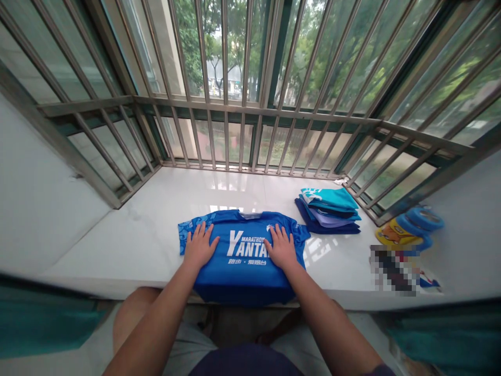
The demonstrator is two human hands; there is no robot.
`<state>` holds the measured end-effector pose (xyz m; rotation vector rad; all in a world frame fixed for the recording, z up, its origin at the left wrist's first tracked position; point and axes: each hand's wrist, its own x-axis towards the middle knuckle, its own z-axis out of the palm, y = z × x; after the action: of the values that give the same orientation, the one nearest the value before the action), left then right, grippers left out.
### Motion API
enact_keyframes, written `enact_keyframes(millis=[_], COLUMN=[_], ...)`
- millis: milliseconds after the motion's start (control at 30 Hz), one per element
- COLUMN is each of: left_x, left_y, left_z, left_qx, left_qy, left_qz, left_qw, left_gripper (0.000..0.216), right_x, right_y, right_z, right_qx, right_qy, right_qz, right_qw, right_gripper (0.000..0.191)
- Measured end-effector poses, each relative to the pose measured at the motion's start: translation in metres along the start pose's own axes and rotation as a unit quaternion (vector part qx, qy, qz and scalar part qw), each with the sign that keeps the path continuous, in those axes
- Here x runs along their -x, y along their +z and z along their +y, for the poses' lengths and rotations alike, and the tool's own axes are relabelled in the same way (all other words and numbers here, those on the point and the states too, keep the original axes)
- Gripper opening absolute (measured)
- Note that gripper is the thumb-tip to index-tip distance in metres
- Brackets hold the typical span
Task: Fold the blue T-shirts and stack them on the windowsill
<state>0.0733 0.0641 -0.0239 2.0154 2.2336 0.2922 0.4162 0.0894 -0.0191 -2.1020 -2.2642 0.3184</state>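
Observation:
A blue T-shirt [242, 277] with white lettering lies spread face up on the white sill, collar toward the window. Its lower part hangs over the sill's front edge. My left hand [200, 246] rests flat on the shirt's left side, near the patterned sleeve, with the fingers spread. On the shirt's right side my right hand [282, 246] also presses flat, fingers apart, covering the end of the lettering. Neither hand grips the cloth.
A stack of folded clothes [331, 211] sits to the right behind the shirt. Farther right stands a blue and yellow bottle [409, 227], with a blurred-out object in front of it. Metal window bars [250, 108] enclose the white sill [144, 230]; teal curtains hang at both sides.

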Motion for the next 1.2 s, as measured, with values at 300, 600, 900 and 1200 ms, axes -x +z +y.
enact_keyframes(millis=[300,600,900,1200], left_x=[0.016,0.024,0.027,0.092], left_y=[-0.034,-0.069,-0.093,-0.048], left_z=[-0.039,-0.058,0.023,-0.028], left_qx=[-0.016,-0.044,0.169,0.188], left_qy=[-0.151,-0.214,0.010,0.118], left_qz=[0.048,0.009,-0.017,-0.079], left_qw=[0.987,0.976,0.985,0.972], left_gripper=[0.055,0.041,0.063,0.076], right_x=[0.019,0.018,0.021,0.019], right_y=[0.002,0.012,0.012,0.017], right_z=[-0.029,-0.082,-0.079,-0.078], right_qx=[0.022,-0.041,-0.048,-0.044], right_qy=[-0.051,-0.114,-0.121,-0.123], right_qz=[-0.003,-0.007,0.006,0.015], right_qw=[0.998,0.993,0.991,0.991], right_gripper=[0.075,0.079,0.076,0.074])
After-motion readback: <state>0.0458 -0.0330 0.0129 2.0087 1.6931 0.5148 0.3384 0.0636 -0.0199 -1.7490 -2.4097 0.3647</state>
